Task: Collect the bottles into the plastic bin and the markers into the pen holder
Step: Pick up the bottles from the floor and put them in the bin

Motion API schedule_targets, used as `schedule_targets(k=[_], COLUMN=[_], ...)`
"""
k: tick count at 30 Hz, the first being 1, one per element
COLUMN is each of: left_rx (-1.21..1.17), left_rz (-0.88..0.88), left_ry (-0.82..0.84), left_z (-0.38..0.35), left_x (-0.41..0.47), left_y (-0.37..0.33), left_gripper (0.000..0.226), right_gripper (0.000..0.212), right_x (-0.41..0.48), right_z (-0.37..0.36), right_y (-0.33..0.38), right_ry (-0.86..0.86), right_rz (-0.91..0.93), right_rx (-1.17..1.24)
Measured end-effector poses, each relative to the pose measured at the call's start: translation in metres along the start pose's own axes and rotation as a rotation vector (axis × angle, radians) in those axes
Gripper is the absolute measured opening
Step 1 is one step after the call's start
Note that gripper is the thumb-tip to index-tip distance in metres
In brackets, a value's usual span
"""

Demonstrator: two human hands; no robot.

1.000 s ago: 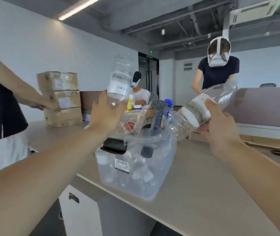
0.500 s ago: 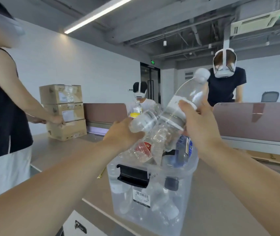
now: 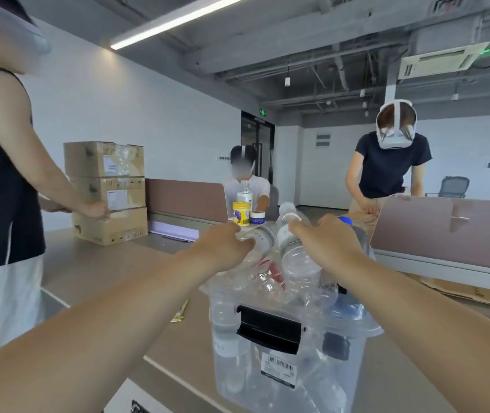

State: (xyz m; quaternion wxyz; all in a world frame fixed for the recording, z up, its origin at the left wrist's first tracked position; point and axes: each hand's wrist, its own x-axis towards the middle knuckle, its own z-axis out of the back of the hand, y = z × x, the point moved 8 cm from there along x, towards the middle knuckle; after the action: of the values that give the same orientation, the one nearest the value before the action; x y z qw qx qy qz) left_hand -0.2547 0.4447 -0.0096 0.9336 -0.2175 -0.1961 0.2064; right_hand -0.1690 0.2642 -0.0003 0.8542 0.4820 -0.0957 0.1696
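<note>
An open office, a long beige table (image 3: 94, 281). On it, the plastic bin (image 3: 285, 362) is heaped with bottles. Both hands have dropped from raised to the pile: left hand (image 3: 222, 248) and right hand (image 3: 327, 245) each press a clear bottle (image 3: 263, 238) down, grips closed. Markers and pen holder are unseen.

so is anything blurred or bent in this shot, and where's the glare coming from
Head view: wide-angle bending curves the ceiling light strip and stretches both forearms; edges smear, worst at top left; the strip is blown out; the clear bottles heaped in the plastic bin blend together, outlines hard to separate.
</note>
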Motion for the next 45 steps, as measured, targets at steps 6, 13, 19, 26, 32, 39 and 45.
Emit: schedule_targets(k=[6, 13, 19, 26, 32, 39, 45], left_rx=[-0.032, -0.096, -0.168, -0.264, -0.383, -0.394, -0.280], left_rz=[-0.076, -0.117, -0.235, -0.476, -0.752, -1.030, -1.156], left_ry=[-0.072, -0.112, -0.130, -0.062, 0.130, 0.514, 0.877], left_z=[0.015, 0.027, 0.051, 0.036, -0.040, -0.197, -0.371], left_x=[-0.009, -0.035, -0.084, -0.168, -0.277, -0.462, -0.618], left_y=[0.001, -0.008, -0.063, -0.200, -0.362, -0.525, -0.581], left_gripper=[0.043, 0.040, 0.020, 0.006, 0.007, 0.040, 0.040], right_gripper=[0.042, 0.030, 0.012, 0.008, 0.029, 0.027, 0.017], right_x=[0.002, -0.017, -0.053, -0.148, -0.289, -0.516, -0.705], right_z=[-0.003, 0.035, 0.107, 0.266, 0.419, 0.556, 0.576], right_y=[-0.001, 0.003, -0.015, -0.051, -0.144, -0.298, -0.439], right_ry=[0.027, -0.024, -0.030, -0.259, -0.439, -0.696, -0.846], right_rz=[0.000, 0.038, -0.095, -0.107, -0.280, -0.726, -1.165], right_rx=[-0.165, -0.175, 0.031, -0.110, -0.339, -0.335, -0.281])
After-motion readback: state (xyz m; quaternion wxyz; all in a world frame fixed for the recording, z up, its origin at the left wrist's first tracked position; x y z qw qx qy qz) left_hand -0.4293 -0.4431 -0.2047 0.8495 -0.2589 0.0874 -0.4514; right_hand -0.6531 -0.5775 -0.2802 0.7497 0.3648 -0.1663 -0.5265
